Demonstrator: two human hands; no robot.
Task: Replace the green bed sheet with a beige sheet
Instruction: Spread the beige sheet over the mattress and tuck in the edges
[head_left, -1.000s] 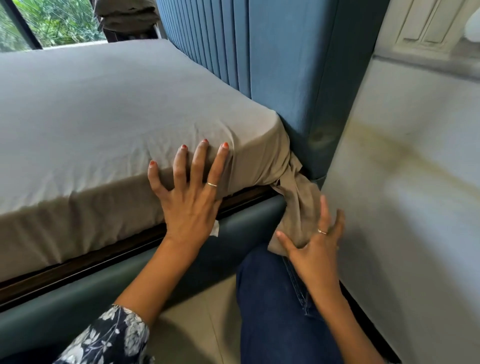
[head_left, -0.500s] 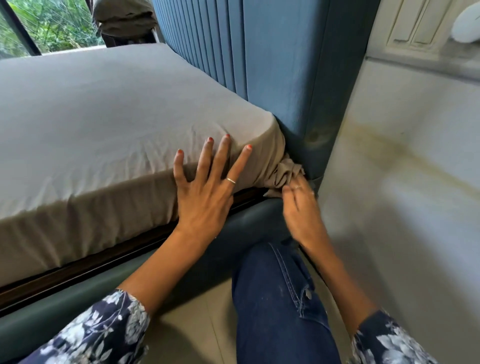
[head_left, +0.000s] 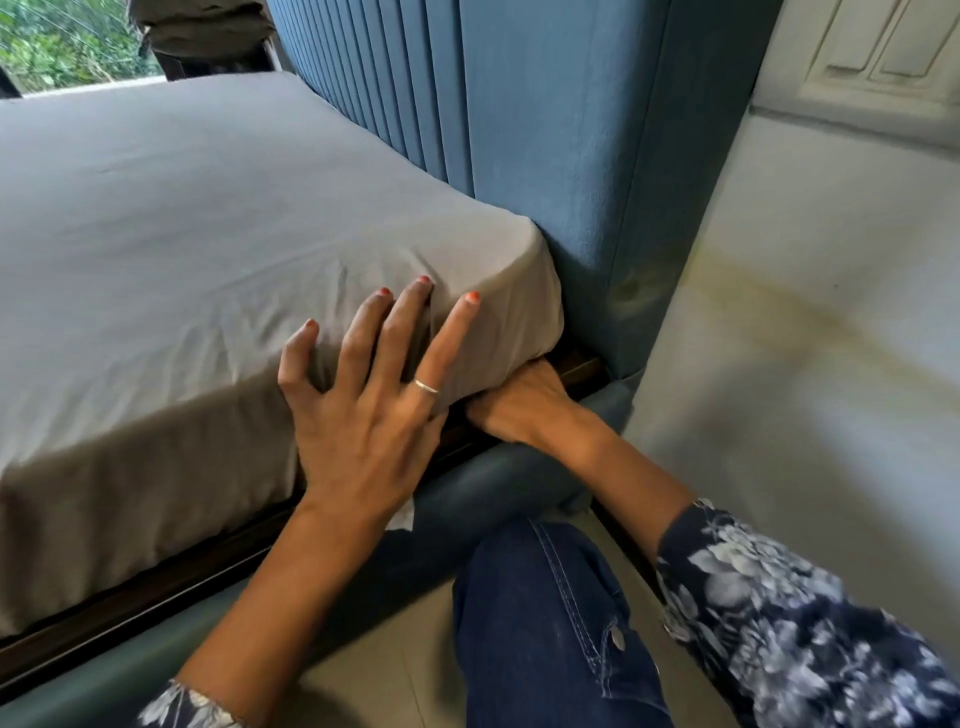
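Head view. The beige sheet (head_left: 218, 244) lay spread across the mattress top and draped down its near side, drawn round the corner beside the blue headboard (head_left: 545, 156). The left hand (head_left: 363, 415) lay flat against the mattress edge, fingers spread and nearly straight, pressing the fabric and gripping nothing. The right hand (head_left: 519, 405) was pushed under the mattress corner, above the padded bed frame (head_left: 483, 478); its fingers were hidden beneath the sheet, so whether they pinched fabric could not be told. No green sheet was visible on the bed.

Step in hand, as judged: tucking the corner. To do it well, the left hand should hold the side panel taut while the right hand drives the loose fabric deep between mattress and frame. Wrinkles fanned from the left fingertips (head_left: 383, 292), which suggested slack; this should be smoothed toward the corner before release. The withdrawing hand should come out flat, so the tuck is not dragged back out.
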